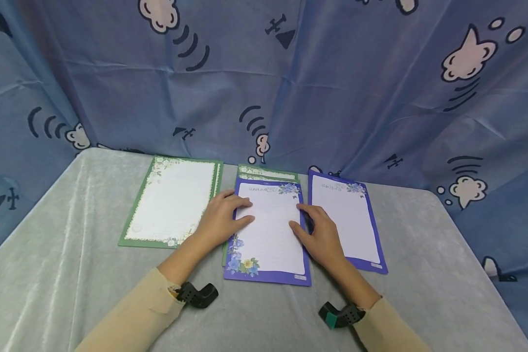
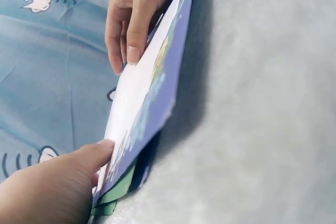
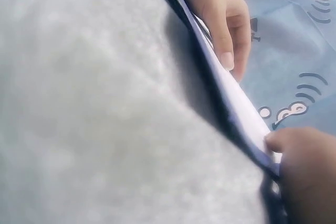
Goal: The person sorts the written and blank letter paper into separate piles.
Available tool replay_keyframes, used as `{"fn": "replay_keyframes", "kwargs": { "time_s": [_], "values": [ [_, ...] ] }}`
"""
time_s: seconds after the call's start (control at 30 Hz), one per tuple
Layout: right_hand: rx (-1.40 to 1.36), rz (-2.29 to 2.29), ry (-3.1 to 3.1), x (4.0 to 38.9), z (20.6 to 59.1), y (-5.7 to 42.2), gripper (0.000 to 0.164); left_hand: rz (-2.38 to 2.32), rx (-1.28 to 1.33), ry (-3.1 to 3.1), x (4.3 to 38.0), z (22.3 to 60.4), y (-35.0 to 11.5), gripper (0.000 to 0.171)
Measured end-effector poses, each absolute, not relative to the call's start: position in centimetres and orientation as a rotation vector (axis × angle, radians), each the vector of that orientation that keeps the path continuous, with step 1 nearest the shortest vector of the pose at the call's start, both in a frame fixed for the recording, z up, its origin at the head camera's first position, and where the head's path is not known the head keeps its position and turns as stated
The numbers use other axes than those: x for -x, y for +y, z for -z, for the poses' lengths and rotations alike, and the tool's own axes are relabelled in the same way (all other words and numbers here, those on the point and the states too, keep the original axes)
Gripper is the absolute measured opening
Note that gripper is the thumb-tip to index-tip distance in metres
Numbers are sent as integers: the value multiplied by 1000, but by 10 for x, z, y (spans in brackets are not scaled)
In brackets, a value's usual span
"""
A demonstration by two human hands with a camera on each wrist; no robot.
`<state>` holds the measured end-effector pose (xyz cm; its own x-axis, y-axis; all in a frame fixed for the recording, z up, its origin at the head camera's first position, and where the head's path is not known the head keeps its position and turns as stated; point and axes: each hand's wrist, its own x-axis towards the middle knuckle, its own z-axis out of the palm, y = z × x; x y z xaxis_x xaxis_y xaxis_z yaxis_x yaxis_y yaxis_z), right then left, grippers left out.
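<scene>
A purple-bordered writing pad (image 1: pixel 270 234), printed with blue flowers, lies at the table's middle, over green-bordered pads (image 1: pixel 268 171) that peek out at its top and left. My left hand (image 1: pixel 222 217) grips its left edge, thumb on the page. At the opposite edge my right hand (image 1: pixel 321 234) holds it, thumb also on the page. In the left wrist view the left hand's thumb (image 2: pixel 97 153) presses the white page (image 2: pixel 134 95), and green edges show underneath. The right wrist view sees the purple pad's edge (image 3: pixel 226 98) nearly side-on; the right fingers under it are hidden.
To the left lies a green-bordered pad (image 1: pixel 171 200). On the right is another purple-bordered pad (image 1: pixel 345 220), partly behind the right hand. A pale grey cloth (image 1: pixel 422 274) covers the table, and a blue patterned curtain (image 1: pixel 334 98) hangs behind it.
</scene>
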<state>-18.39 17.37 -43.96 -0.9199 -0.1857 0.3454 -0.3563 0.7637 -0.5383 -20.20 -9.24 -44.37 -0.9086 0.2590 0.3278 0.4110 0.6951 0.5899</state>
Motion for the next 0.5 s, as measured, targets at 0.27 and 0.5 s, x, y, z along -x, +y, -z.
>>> {"fn": "replay_keyframes", "kwargs": {
  "time_s": [0.27,0.5],
  "values": [
    [-485,-869,-2659,184,441,173,42,1012,551,-2666,203,444,-93,29],
    [-496,-859,-2664,183,441,173,40,1003,561,-2657,204,446,-93,29]
  ]
}}
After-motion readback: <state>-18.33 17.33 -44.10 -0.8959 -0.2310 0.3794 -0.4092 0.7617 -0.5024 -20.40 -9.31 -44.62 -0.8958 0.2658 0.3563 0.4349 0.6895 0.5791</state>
